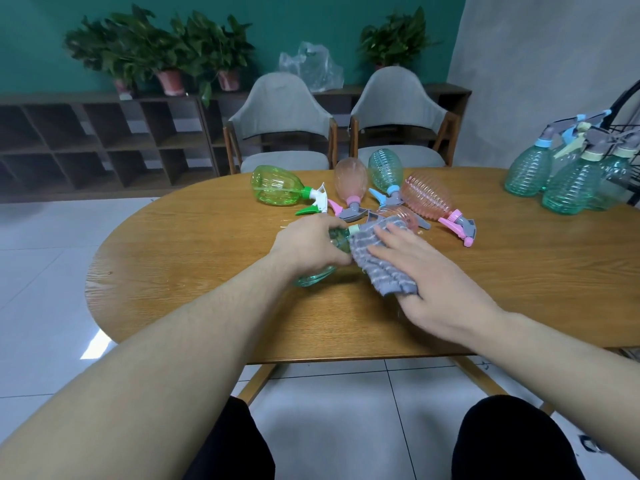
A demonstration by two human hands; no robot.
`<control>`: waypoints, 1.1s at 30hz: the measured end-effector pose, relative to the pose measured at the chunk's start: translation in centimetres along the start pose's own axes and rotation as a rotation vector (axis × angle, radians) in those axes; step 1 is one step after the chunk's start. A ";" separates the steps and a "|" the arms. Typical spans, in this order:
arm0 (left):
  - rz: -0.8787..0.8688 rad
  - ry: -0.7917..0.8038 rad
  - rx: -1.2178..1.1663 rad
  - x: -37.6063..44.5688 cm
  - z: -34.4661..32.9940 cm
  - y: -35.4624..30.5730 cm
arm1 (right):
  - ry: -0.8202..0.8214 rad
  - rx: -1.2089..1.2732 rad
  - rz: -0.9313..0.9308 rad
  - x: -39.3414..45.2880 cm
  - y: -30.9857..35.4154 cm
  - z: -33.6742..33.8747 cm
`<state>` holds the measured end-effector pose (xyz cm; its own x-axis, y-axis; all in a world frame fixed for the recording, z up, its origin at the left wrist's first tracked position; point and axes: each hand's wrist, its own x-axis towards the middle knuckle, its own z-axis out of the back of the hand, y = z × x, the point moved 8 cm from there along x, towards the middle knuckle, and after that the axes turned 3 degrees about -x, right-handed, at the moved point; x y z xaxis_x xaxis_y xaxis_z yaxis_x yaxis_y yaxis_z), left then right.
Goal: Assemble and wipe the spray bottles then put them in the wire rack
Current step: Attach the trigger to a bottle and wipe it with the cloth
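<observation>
My left hand (311, 242) grips a teal spray bottle (317, 273) lying on the wooden table (194, 258). My right hand (433, 285) holds a grey striped cloth (377, 261) against that bottle, fingers laid over the cloth. Behind lie a green bottle (277, 186), two pink bottles (350, 180) (429, 197) and a teal one (385, 169), all with trigger heads on. A further pink bottle (398, 213) is partly hidden by the cloth. At the right edge stand several teal bottles (530, 171) beside the black wire rack (623, 129).
Two grey chairs (282, 109) stand at the table's far side. A low dark shelf unit (104, 140) with potted plants (169, 53) and a plastic bag (311, 65) runs along the green wall. My knees show below the table's near edge.
</observation>
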<state>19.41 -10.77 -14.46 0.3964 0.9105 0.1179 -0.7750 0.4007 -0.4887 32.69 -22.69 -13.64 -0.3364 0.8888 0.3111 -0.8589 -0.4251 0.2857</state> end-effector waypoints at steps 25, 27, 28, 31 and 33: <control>0.052 0.004 -0.349 -0.6 1.2 1.8 | -0.341 1.559 -0.845 4.1 -4.8 -1.7; 0.084 0.028 -0.508 -0.8 0.9 1.5 | -0.360 1.531 -0.844 4.0 -5.0 -1.7; 0.107 0.035 -0.592 -1.0 0.6 1.5 | -0.371 1.514 -0.842 4.0 -5.0 -1.6; 0.197 0.061 -0.830 -1.6 -0.6 1.2 | -0.365 1.444 -0.823 4.1 -4.2 -1.1; 0.296 0.105 -1.049 -2.3 -1.9 1.1 | -0.375 1.374 -0.807 4.3 -3.3 -0.6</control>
<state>18.61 -12.63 -16.91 0.3422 0.9231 -0.1752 -0.0613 -0.1641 -0.9845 33.88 -17.38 -13.81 0.2860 0.9415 -0.1784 0.2818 0.0953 0.9547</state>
